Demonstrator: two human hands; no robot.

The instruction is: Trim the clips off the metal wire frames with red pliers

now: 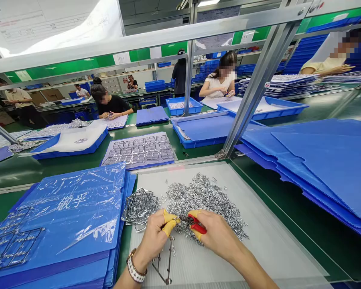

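Note:
My left hand (156,237), with yellow finger cots and a wristwatch, pinches a thin metal frame (165,261) that hangs down toward me. My right hand (215,235) is closed round red-handled cutters (196,224), their tip meeting the frame near my left fingertips. Both hands hover over a pile of small silver metal parts (203,198) on a white corrugated sheet (273,245). A stack of empty metal frames (138,206) lies just left of the pile.
Blue boards under clear plastic (69,224) lie at the left, with metal frames (12,245) on them. Stacked blue sheets (325,160) fill the right. Across a metal post (252,96), blue trays (204,132) and a sheet of parts (141,150); several people work at benches beyond.

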